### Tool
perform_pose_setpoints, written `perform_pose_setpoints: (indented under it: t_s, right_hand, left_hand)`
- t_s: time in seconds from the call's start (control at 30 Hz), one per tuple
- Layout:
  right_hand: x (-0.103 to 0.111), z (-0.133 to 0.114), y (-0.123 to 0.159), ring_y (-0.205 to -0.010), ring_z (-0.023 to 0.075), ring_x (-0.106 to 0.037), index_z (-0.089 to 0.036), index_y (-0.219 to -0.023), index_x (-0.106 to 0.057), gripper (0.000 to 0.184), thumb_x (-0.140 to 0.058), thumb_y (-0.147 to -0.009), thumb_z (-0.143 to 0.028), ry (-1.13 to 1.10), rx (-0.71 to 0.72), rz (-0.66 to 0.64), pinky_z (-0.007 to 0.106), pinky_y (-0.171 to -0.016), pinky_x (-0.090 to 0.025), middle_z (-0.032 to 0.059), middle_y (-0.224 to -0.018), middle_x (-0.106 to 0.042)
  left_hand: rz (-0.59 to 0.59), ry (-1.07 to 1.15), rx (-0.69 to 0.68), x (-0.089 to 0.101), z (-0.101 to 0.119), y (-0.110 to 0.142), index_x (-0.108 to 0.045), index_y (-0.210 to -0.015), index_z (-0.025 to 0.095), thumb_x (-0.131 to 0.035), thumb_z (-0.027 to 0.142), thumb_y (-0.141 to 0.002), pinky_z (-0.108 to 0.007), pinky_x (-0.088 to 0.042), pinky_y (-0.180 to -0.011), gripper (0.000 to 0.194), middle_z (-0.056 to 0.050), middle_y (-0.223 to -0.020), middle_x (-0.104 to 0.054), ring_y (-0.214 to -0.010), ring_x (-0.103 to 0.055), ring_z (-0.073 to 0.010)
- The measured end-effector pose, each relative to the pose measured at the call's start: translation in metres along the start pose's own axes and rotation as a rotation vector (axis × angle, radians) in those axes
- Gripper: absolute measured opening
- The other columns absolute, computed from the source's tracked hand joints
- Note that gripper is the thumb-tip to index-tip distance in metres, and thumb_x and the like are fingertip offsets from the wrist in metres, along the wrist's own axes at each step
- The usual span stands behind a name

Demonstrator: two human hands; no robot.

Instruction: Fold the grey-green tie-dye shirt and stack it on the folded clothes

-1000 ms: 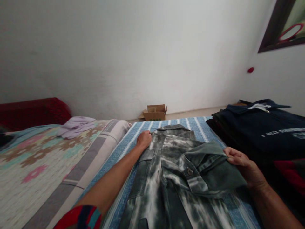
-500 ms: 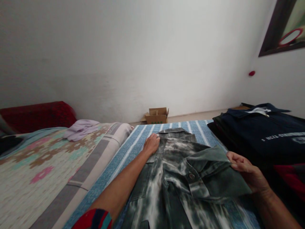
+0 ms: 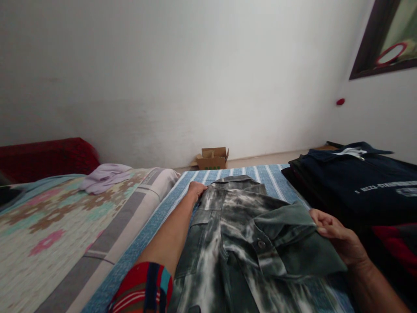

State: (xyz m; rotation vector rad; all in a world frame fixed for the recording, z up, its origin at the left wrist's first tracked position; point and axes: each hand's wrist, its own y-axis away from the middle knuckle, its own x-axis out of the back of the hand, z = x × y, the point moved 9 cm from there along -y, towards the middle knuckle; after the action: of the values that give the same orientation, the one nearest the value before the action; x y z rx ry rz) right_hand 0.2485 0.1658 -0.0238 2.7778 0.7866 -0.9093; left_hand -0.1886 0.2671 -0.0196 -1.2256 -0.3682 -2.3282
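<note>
A grey-green, tie-dyed denim jacket (image 3: 211, 234) lies on a blue striped cover (image 3: 169, 208), its collar at the far end. My left hand (image 3: 197, 190) is closed on the jacket's far left edge, beside the collar. My right hand (image 3: 330, 224) pinches the open end of a sleeve (image 3: 302, 243), which lies bent across to the right with its plain green side showing. A button shows on the sleeve. The jacket's near end runs out of view at the bottom.
At the right stands a pile of folded dark clothes (image 3: 352, 187), with a red garment (image 3: 395, 243) in front. On the left is a bed with a flowered cover (image 3: 58, 221) and a lilac cloth (image 3: 106, 177). An open cardboard box (image 3: 211, 161) sits by the wall.
My left hand has slid left along the jacket's far edge, out to its corner, with its forearm. My right hand still holds the sleeve end, nearly unmoved. The view has shifted slightly.
</note>
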Motion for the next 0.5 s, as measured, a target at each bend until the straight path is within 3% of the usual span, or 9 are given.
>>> perform_pose_setpoints:
  t_s: [0.13,0.37,0.5]
  right_hand:
    - [0.004,0.0,0.001,-0.048,0.0108,-0.041,-0.021,-0.065,-0.052,0.024,-0.074,-0.057,-0.028,-0.007,-0.001,0.011,0.025,-0.048,-0.039,-0.0034,-0.056,-0.044]
    - [0.006,0.003,0.004,-0.049,0.0108,-0.044,-0.021,-0.067,-0.053,0.025,-0.075,-0.056,-0.026,-0.063,-0.012,0.044,0.025,-0.05,-0.04,-0.0031,-0.058,-0.046]
    - [0.008,0.006,0.006,-0.05,0.0115,-0.045,-0.022,-0.069,-0.054,0.025,-0.075,-0.057,-0.026,-0.059,-0.039,0.072,0.025,-0.05,-0.039,-0.0029,-0.058,-0.046]
  left_hand:
    - [0.027,0.022,-0.016,0.003,0.004,-0.001,-0.06,-0.072,0.011,-0.064,0.026,-0.076,-0.022,-0.039,-0.045,0.016,-0.002,-0.058,-0.059,-0.055,-0.058,-0.0143]
    - [0.084,-0.065,-0.091,0.003,0.017,0.004,-0.062,-0.068,0.012,-0.062,0.018,-0.069,-0.023,-0.04,-0.054,0.006,-0.007,-0.068,-0.065,-0.072,-0.063,-0.0199]
    - [0.13,-0.145,-0.11,0.001,0.017,0.01,-0.063,-0.081,0.014,-0.056,0.019,-0.074,-0.025,-0.043,-0.063,0.011,-0.01,-0.084,-0.068,-0.083,-0.063,-0.0219]
